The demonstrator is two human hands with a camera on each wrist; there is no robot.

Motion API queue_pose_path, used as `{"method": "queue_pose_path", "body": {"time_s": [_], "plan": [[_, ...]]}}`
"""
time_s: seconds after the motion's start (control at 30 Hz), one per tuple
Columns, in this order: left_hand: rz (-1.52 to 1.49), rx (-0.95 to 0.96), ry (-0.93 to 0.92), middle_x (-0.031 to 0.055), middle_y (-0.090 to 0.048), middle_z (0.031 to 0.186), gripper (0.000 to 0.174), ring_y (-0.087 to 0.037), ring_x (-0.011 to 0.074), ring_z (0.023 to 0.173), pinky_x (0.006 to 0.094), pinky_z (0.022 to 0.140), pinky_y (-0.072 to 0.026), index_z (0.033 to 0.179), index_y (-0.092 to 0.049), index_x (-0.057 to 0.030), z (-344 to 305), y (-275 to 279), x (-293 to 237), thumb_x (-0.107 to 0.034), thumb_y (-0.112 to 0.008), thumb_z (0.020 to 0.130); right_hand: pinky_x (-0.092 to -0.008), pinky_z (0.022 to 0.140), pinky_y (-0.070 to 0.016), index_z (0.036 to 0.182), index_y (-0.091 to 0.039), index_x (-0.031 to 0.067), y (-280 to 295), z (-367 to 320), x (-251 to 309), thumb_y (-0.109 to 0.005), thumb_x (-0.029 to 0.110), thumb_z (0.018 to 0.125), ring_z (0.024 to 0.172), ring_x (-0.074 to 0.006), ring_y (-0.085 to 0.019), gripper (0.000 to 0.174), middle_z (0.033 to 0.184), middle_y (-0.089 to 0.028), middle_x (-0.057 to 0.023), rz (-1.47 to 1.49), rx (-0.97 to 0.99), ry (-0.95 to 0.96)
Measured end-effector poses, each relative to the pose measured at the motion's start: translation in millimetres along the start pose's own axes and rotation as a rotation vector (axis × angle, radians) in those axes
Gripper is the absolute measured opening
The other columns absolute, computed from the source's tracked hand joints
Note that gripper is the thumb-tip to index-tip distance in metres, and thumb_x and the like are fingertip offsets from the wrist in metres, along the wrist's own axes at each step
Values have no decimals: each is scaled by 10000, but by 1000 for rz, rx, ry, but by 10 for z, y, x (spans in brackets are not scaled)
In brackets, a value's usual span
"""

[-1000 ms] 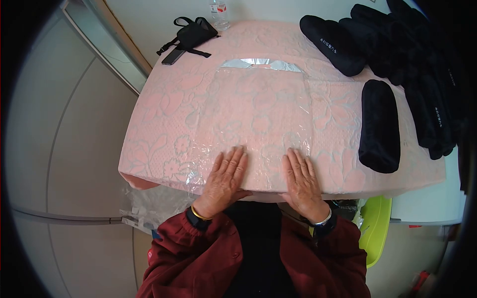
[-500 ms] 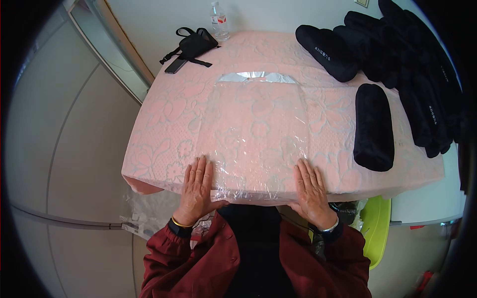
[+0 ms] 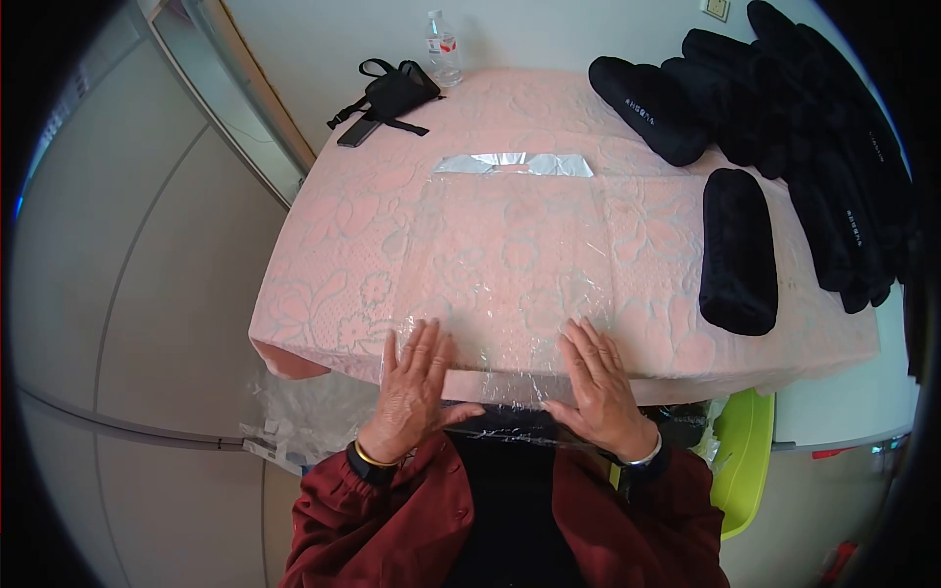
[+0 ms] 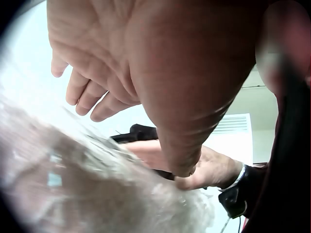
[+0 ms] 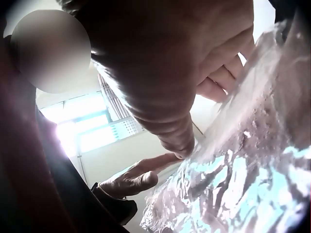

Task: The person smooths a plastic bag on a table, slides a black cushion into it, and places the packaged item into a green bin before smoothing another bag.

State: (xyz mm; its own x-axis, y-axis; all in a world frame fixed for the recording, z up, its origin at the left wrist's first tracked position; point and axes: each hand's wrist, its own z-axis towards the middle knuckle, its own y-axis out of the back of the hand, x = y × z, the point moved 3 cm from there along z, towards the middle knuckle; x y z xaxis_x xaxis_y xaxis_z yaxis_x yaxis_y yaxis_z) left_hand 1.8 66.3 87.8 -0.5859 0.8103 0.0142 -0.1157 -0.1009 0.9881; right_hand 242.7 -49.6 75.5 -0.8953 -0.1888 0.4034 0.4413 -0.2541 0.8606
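Observation:
A clear plastic bag lies flat on the pink patterned tablecloth, with a silver strip along its far end. Its near end hangs past the table's front edge, in front of the person's black shirt. At its near left part is my left hand, fingers straight and thumb stretched inward. My right hand mirrors it at the near right part, fingers also straight. From the left wrist, the left palm shows over the crinkled plastic; in the right wrist view the right fingers reach the plastic's surface.
A black rolled cushion lies to the right, with a pile of similar black cushions behind it. At the back left are a black pouch, a phone and a water bottle. A green tub stands below right.
My left hand went outward to the left, then came back inward over the plastic. The right hand shifted slightly outward, then back in. The plastic's near end now shows beyond the table's edge.

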Motion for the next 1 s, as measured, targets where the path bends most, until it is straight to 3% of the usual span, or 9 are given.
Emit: {"method": "queue_pose_path", "body": {"time_s": [0.03, 0.1, 0.27, 0.37, 0.6, 0.8, 1.0], "plan": [[0, 7, 1, 270, -325, 1565, 1157, -299, 425, 1475, 582, 1201, -204, 1498, -325, 77, 114, -31, -88, -689, -716, 723, -537, 1191, -270, 1448, -407, -95, -99, 98, 59, -824, 327, 763, 1466, -410, -324, 906, 1532, -385, -257, 5, 8, 38], [-184, -40, -192, 275, -328, 1565, 1106, -298, 429, 1475, 569, 1205, -204, 1495, -337, 81, 347, -98, -333, -695, -662, 777, -523, 1200, -260, 1451, -410, -89, -278, 235, 128, -829, 319, 749, 1470, -397, -326, 914, 1533, -390, -253, 15, 23, 110], [-333, -28, -246, 275, -310, 1577, 1107, -294, 429, 1477, 552, 1207, -214, 1503, -331, 79, 637, -375, -387, -710, -633, 787, -501, 1217, -239, 1471, -372, -89, -393, 304, -33, -863, 253, 688, 1488, -381, -302, 986, 1567, -346, -240, -42, -8, 97], [-167, -10, -168, 269, -311, 1581, 1132, -287, 410, 1485, 546, 1212, -213, 1494, -347, 86, 588, -328, -40, -752, -599, 775, -487, 1231, -215, 1500, -325, -81, -242, 212, -274, -868, 249, 675, 1508, -363, -269, 1042, 1597, -300, -229, -164, 36, -40], [-173, 13, -93, 260, -323, 1576, 1161, -298, 415, 1477, 558, 1204, -216, 1496, -350, 76, 550, -275, 536, -781, -607, 755, -471, 1245, -174, 1532, -253, -78, -97, 176, -411, -876, 249, 668, 1525, -356, -227, 1114, 1624, -244, -225, -182, 114, -117], [-115, 2, -71, 270, -328, 1568, 1154, -302, 429, 1471, 558, 1199, -220, 1495, -352, 75, 394, -215, 386, -780, -609, 763, -486, 1243, -170, 1526, -253, -91, -62, 32, -370, -877, 248, 679, 1523, -368, -224, 1106, 1613, -254, -242, -209, 100, -102], [-153, -32, 0, 284, -316, 1568, 1151, -286, 448, 1475, 560, 1201, -208, 1509, -332, 68, -227, -228, 123, -769, -616, 773, -532, 1223, -193, 1493, -305, -111, 44, -464, -100, -836, 268, 744, 1499, -408, -258, 994, 1585, -285, -272, -123, 122, -102]]}}
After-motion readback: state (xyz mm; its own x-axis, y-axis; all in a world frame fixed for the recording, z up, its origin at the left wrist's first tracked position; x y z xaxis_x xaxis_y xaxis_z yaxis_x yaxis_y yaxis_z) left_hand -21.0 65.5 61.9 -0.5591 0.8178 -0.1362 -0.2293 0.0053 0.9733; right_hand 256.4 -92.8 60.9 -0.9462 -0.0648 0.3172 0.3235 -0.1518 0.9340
